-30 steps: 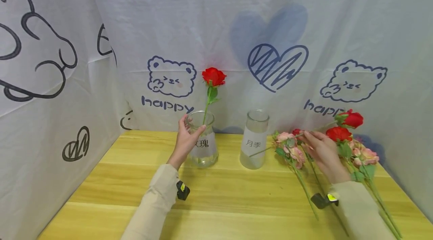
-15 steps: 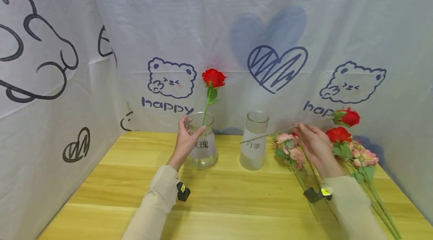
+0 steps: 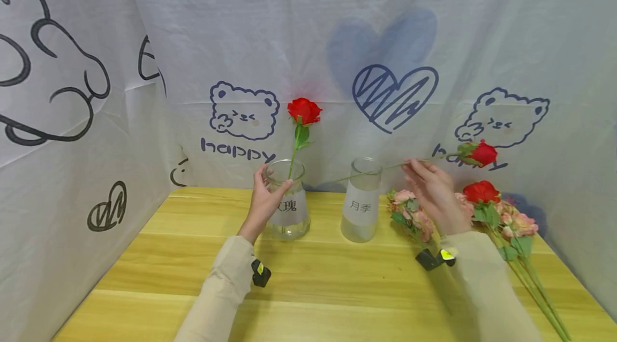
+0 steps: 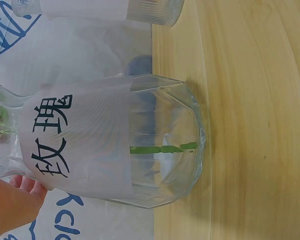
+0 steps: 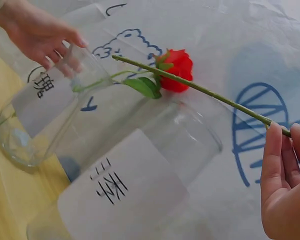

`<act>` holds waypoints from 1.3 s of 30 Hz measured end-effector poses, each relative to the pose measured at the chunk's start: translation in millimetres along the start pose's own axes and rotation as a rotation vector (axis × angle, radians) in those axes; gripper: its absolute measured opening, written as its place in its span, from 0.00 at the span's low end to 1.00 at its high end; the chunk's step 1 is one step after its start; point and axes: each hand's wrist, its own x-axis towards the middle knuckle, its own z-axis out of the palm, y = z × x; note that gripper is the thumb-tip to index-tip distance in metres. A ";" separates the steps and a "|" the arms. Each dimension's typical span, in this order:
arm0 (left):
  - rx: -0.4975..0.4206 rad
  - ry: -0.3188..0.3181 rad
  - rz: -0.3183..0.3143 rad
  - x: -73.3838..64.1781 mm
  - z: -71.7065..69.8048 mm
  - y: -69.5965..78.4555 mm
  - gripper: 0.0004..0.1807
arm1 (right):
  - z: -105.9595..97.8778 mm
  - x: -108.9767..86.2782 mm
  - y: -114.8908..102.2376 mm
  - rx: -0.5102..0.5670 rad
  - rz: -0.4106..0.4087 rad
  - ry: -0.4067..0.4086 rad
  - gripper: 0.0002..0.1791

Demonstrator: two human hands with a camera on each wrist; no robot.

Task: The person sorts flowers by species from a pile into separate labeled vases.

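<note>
My left hand (image 3: 266, 200) grips the neck of a labelled glass vase (image 3: 294, 216), thumb across the front. One red rose (image 3: 305, 111) stands in that vase; in the left wrist view its green stem (image 4: 162, 149) reaches near the vase bottom. My right hand (image 3: 436, 195) pinches the stem of a second red rose (image 3: 483, 153) between thumb and fingers. This rose lies nearly level, bloom to the right. Its bare stem end (image 5: 140, 64) points left and overlaps the mouth of a second labelled vase (image 3: 361, 211) in the head view.
Pink flowers (image 3: 418, 221) lie on the wooden table (image 3: 308, 288) below my right hand. Farther right are another red rose (image 3: 482, 192) and more pink flowers (image 3: 520, 224), stems toward the front edge. A printed white cloth (image 3: 318, 26) hangs right behind the vases.
My right hand has moved left and up, lifting the second rose off the flowers at the right. Its stem has swung closer to level. My left hand stays on the vase.
</note>
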 end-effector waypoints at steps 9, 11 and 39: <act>-0.002 -0.002 -0.003 -0.9 -0.2 1.0 0.47 | 27.8 13.1 7.7 -0.009 0.026 0.031 0.01; -0.004 -0.003 -0.002 -0.7 0.3 0.8 0.47 | 32.7 15.7 7.7 0.003 0.029 0.029 0.01; 0.009 -0.012 -0.020 -0.6 -1.3 0.7 0.48 | 92.6 37.7 29.2 -0.123 0.027 0.073 0.02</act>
